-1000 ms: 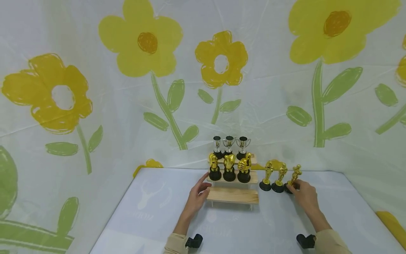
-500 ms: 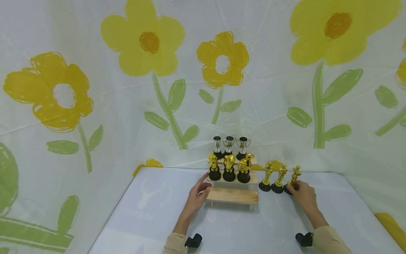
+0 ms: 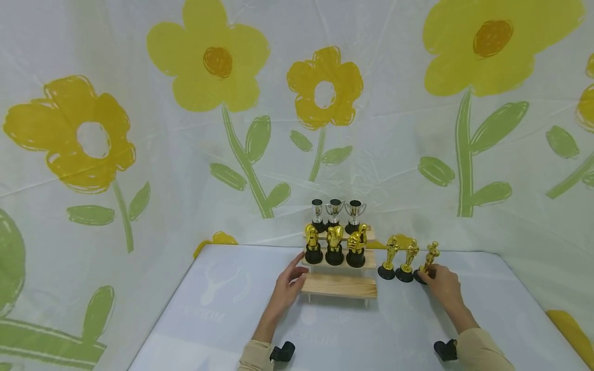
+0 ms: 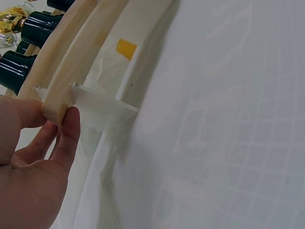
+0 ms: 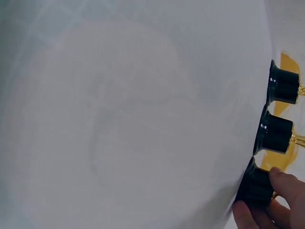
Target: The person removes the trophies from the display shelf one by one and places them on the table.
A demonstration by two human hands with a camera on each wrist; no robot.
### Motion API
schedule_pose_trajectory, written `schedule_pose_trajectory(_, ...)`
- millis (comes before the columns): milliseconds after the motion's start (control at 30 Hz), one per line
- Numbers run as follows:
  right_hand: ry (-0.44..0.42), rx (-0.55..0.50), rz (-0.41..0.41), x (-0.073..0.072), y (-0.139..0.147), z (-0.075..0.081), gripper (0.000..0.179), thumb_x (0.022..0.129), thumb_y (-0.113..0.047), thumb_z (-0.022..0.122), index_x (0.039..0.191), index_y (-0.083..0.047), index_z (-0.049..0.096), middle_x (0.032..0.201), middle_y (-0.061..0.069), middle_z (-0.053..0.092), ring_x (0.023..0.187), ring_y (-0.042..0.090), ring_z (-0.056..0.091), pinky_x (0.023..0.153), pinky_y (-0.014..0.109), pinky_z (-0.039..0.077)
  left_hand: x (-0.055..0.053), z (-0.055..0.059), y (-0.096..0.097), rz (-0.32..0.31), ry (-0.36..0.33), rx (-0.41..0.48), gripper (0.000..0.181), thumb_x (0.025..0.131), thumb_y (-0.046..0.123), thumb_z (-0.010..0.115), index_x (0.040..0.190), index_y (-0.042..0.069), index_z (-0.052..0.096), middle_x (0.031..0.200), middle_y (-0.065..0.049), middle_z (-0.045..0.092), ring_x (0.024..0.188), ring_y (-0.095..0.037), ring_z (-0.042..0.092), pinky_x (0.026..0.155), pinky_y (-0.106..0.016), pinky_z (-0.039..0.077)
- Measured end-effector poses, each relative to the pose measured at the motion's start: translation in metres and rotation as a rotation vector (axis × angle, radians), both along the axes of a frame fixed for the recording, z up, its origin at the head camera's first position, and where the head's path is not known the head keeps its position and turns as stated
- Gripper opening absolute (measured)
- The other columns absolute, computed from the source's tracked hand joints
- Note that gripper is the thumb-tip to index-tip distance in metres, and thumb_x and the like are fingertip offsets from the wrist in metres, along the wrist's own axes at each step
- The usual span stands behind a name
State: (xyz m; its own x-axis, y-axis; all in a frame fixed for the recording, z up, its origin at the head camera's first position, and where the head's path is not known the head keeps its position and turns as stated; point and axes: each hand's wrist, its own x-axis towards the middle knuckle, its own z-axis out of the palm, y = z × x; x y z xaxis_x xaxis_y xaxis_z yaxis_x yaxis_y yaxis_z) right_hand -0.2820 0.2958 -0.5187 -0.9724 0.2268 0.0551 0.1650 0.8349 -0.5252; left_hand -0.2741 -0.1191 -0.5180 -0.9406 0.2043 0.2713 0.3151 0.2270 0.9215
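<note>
Although little has shifted this past second, the grip of the right hand point(image 3: 444, 286) pinches the rightmost gold figurine point(image 3: 433, 250) on the worktop point(image 3: 223, 309) beside two matching trophies point(image 3: 411, 250), and the left hand point(image 3: 286, 289) pinches the lowest shelf point(image 3: 341, 286), so work seems paused.

You have three silver cups point(image 3: 334, 208), three gold trophies point(image 3: 334, 237) and three gold figurines point(image 3: 410, 251), nine pieces for you to count altogether. Your wooden shelves point(image 3: 341, 286) number three, one to each tier. You show two hands, one left hand point(image 3: 285, 292) and one right hand point(image 3: 446, 286), with two sleeves point(image 3: 480, 351) and two black devices point(image 3: 283, 352), one at each of your wrists. You have one table point(image 3: 223, 304). Behind it you can count four printed flowers point(image 3: 218, 62) with their centres fully visible, plus a fifth cut by the right edge.
</note>
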Motion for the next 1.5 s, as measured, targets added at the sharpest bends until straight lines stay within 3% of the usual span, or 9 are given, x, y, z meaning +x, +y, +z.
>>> schedule_pose_trajectory(100, -0.009, -0.003, -0.004, 0.0, -0.001, 0.001, 0.044, 0.094, -0.019, 0.063, 0.115, 0.018, 0.057, 0.103, 0.032, 0.065, 0.085, 0.037, 0.062, 0.072, 0.047, 0.051, 0.0, -0.001, -0.001, -0.006, -0.008, 0.007, 0.057, 0.097, -0.001, 0.053, 0.151, 0.012, 0.038, 0.119, -0.03, 0.063, 0.115, -0.042, 0.061, 0.084, -0.024, 0.051)
schedule_pose_trajectory(267, -0.005, 0.007, -0.006, 0.001, -0.001, 0.001, 0.043, 0.094, -0.019, 0.063, 0.115, 0.018, 0.057, 0.1, 0.03, 0.065, 0.082, 0.034, 0.062, 0.069, 0.046, 0.05, -0.011, -0.021, -0.003, 0.007, -0.001, 0.024, 0.058, 0.097, 0.004, 0.055, 0.15, 0.022, 0.04, 0.119, -0.027, 0.063, 0.114, -0.037, 0.063, 0.084, -0.022, 0.051)
schedule_pose_trajectory(800, 0.053, 0.019, 0.007, 0.005, 0.0, -0.008, 0.042, 0.093, -0.022, 0.063, 0.111, 0.015, 0.058, 0.097, 0.029, 0.065, 0.081, 0.033, 0.062, 0.068, 0.045, 0.051, -0.01, -0.019, -0.002, 0.009, 0.025, -0.015, 0.059, 0.097, 0.004, 0.055, 0.15, 0.023, 0.04, 0.117, -0.024, 0.066, 0.111, -0.035, 0.064, 0.085, -0.026, 0.052)
schedule_pose_trajectory(1033, 0.044, 0.015, 0.037, 0.012, 0.001, -0.009, 0.053, 0.094, -0.025, 0.063, 0.125, 0.017, 0.052, 0.114, 0.036, 0.062, 0.099, 0.047, 0.062, 0.079, 0.053, 0.051, -0.009, -0.02, -0.001, 0.011, 0.047, -0.007, 0.058, 0.097, 0.002, 0.055, 0.15, 0.018, 0.04, 0.117, -0.027, 0.064, 0.111, -0.037, 0.064, 0.085, -0.025, 0.052)
schedule_pose_trajectory(1167, 0.034, 0.027, 0.077, 0.016, 0.001, -0.007, 0.059, 0.093, -0.028, 0.064, 0.13, 0.016, 0.048, 0.112, 0.036, 0.063, 0.089, 0.04, 0.064, 0.075, 0.05, 0.052, -0.005, -0.015, 0.001, 0.019, 0.071, -0.009, 0.057, 0.096, -0.002, 0.053, 0.15, 0.011, 0.039, 0.116, -0.031, 0.063, 0.109, -0.041, 0.064, 0.083, -0.027, 0.053)
schedule_pose_trajectory(1233, 0.021, 0.039, 0.095, 0.018, 0.001, -0.004, 0.061, 0.093, -0.03, 0.063, 0.129, 0.017, 0.048, 0.108, 0.036, 0.063, 0.085, 0.037, 0.063, 0.073, 0.049, 0.052, -0.003, -0.013, 0.002, 0.023, 0.079, -0.009, 0.057, 0.095, -0.004, 0.052, 0.15, 0.007, 0.039, 0.115, -0.033, 0.063, 0.108, -0.044, 0.064, 0.082, -0.028, 0.053)
schedule_pose_trajectory(1300, -0.008, 0.057, 0.107, 0.021, 0.0, -0.001, 0.065, 0.093, -0.032, 0.062, 0.13, 0.019, 0.046, 0.112, 0.038, 0.06, 0.092, 0.043, 0.062, 0.077, 0.051, 0.052, -0.003, -0.012, 0.002, 0.026, 0.078, -0.003, 0.057, 0.095, -0.006, 0.051, 0.149, 0.005, 0.039, 0.115, -0.034, 0.062, 0.108, -0.045, 0.063, 0.082, -0.028, 0.054)
schedule_pose_trajectory(1500, -0.141, 0.105, 0.159, 0.029, -0.001, 0.016, 0.082, 0.093, -0.045, 0.061, 0.133, 0.023, 0.039, 0.13, 0.045, 0.046, 0.118, 0.06, 0.047, 0.091, 0.061, 0.047, -0.007, -0.016, 0.0, 0.027, 0.048, -0.021, 0.059, 0.096, -0.002, 0.054, 0.15, 0.015, 0.04, 0.116, -0.027, 0.065, 0.11, -0.038, 0.065, 0.083, -0.025, 0.052)
